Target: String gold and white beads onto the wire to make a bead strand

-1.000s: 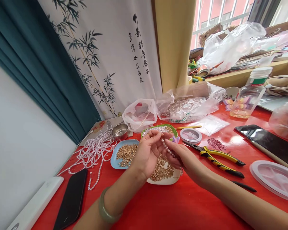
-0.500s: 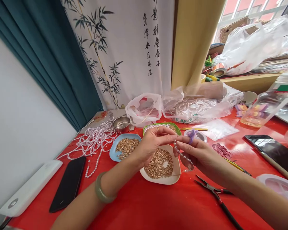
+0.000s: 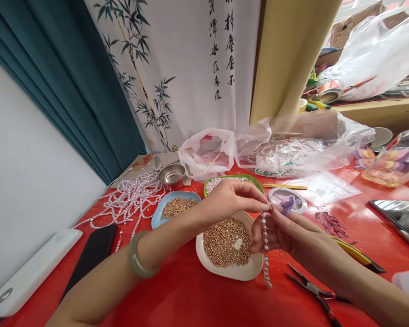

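My left hand (image 3: 233, 200) and my right hand (image 3: 280, 229) meet above a white dish of small gold beads (image 3: 247, 269) on the red table (image 3: 197, 299). My left fingertips are pinched at the top end of a short strand of pearl beads (image 3: 266, 247), which hangs down over the dish's right edge. My right hand is closed around the same strand just below, with a small purple piece (image 3: 287, 205) by its fingertips. I wear a green bangle (image 3: 136, 261) on my left wrist.
A blue dish of gold beads (image 3: 172, 206), a green dish of pearls (image 3: 225, 181), a steel cup (image 3: 172, 175), loose pearl strands (image 3: 132, 200), plastic bags (image 3: 293, 150), a thread spool (image 3: 286, 197), pliers (image 3: 313, 290), a yellow-handled tool (image 3: 357, 254), a black phone (image 3: 92, 250), a white device (image 3: 30, 272).
Both hands have drawn nearer to me and a little right, over the white dish. The pearl strand now hangs straight down from the pinch. The camera has shifted too.
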Demonstrator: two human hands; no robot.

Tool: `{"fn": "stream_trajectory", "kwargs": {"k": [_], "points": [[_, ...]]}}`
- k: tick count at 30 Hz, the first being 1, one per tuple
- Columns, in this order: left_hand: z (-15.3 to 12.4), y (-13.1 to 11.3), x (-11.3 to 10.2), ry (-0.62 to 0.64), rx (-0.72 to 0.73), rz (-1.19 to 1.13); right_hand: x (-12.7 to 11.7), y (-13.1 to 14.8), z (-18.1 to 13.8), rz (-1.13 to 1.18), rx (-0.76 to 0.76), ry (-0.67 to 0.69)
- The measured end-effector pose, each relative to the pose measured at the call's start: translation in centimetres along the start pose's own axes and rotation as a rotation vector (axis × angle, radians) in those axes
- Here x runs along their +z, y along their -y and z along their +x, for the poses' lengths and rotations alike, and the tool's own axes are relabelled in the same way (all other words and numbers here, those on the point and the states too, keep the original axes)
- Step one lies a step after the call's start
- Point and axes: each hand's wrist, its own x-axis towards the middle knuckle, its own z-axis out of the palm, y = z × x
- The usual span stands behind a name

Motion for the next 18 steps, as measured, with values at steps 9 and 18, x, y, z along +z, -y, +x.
{"fn": "stream_trajectory", "kwargs": {"k": [9, 18], "points": [[2.1, 1.2, -3.1, -0.085, 0.14, 0.389, -0.7, -0.1, -0.5, -0.028, -0.02, -0.116], [4.7, 6.1, -6.9, -0.281, 0.209, 0.946, -1.5, -0.3, -0.4, -0.09, -0.018, -0.213]]}}
